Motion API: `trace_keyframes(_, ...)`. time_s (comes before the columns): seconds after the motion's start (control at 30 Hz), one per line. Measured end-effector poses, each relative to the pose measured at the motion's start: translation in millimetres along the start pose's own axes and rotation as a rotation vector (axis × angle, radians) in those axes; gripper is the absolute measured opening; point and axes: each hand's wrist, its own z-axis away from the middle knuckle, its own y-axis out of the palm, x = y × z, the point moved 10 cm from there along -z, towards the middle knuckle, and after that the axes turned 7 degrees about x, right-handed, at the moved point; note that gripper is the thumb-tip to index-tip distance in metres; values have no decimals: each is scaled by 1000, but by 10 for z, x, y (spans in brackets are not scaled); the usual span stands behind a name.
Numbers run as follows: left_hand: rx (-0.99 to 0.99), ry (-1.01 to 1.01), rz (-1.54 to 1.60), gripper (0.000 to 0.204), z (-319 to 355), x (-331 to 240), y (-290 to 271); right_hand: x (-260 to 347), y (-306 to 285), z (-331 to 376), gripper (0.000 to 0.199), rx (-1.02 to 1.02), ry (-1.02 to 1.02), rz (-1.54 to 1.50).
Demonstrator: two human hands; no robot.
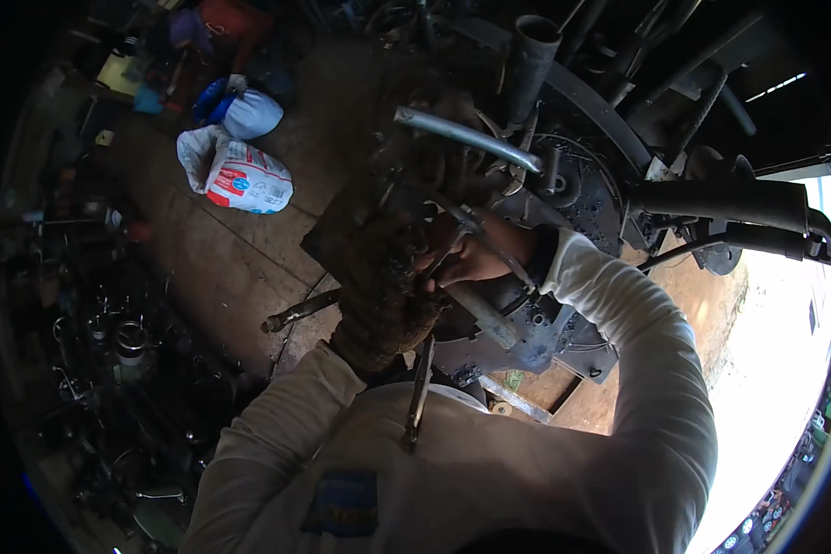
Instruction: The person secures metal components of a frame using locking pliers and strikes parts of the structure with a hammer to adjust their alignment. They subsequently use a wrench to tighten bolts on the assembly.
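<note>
Head view, looking down. The left hand (388, 286), in a dirty work glove, presses against a greasy wheel-hub assembly (526, 212); the bare right hand (471, 260) is curled around a thin metal tool (485, 245) just beside it. A wrench (418, 392) hangs below the glove against the pale long-sleeved shirt (489, 462). A white printed sack (247, 177) lies on the concrete floor (231, 268), well apart to the left.

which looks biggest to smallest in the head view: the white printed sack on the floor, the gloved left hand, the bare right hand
1. Gloved left hand, though it sits nearer the camera, so its lead over the sack is unsure.
2. White printed sack, far off on the floor.
3. Bare right hand, partly hidden behind metal parts.
</note>
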Motion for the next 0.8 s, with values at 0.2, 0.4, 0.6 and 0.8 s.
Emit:
trace_keyframes(0.2,14,42,-76,36,-36,-58,8,35,-39,38,25,-123,133,131)
trace_keyframes(0.4,45,-4,-50,34,-46,-23,60,84,40,39,37,35,29,682)
trace_keyframes(0.6,58,18,-107,35,23,-8,86,182,152,-9,39,68,-87,1135)
trace_keyframes(0.8,45,9,-89,36,17,22,101,354,204,102,42,-12,-266,1479)
